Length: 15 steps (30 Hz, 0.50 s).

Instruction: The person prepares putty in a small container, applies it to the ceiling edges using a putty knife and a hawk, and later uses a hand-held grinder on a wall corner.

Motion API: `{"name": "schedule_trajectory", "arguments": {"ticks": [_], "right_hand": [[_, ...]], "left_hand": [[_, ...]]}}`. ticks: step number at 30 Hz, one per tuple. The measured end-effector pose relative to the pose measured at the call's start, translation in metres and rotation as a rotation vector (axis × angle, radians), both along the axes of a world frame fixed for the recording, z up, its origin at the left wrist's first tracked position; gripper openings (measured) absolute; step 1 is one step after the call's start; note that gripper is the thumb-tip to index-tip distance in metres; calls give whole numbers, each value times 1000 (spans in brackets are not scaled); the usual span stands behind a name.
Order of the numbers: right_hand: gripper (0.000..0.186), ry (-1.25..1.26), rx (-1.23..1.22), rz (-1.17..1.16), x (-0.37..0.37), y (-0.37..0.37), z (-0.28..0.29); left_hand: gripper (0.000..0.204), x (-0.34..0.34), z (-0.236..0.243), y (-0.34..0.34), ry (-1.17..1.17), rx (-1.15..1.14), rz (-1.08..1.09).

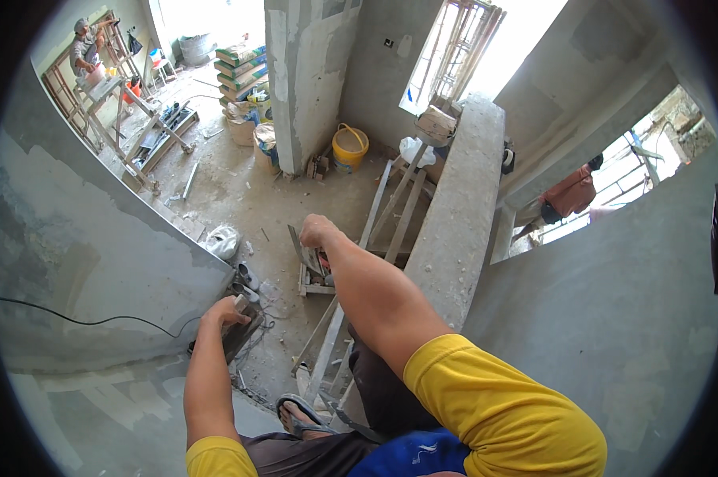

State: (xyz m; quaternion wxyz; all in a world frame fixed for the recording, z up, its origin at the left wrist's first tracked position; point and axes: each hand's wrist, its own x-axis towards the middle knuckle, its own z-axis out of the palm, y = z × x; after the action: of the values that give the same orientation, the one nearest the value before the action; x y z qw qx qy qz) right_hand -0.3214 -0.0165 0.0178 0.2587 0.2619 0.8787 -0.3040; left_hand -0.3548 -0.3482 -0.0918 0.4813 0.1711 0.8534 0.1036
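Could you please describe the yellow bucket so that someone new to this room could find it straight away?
Start at the big bare concrete pillar in the middle of the room. At its foot, on the side toward the window, stands the bucket on the dusty floor. It is the only bright yellow round tub there; the things beside it are grey or white.

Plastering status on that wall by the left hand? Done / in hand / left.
Done: the grey wall on the left looks coated and mostly smooth, with darker patches.
In hand: the left hand presses a float against that wall's end edge; the right hand holds a trowel.
Left: the lower wall band below shows pale, uneven streaks, apparently unfinished.
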Motion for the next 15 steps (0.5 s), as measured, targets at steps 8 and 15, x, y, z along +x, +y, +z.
{"name": "schedule_trajectory", "arguments": {"ticks": [8, 15], "right_hand": [[37, 1, 3, 24, 0, 0, 0], [36, -15, -38, -13, 1, 0, 1]], "left_hand": [[67, 1, 2, 3, 23, -25, -32], [68, 3, 5, 5, 45, -30, -25]]}}
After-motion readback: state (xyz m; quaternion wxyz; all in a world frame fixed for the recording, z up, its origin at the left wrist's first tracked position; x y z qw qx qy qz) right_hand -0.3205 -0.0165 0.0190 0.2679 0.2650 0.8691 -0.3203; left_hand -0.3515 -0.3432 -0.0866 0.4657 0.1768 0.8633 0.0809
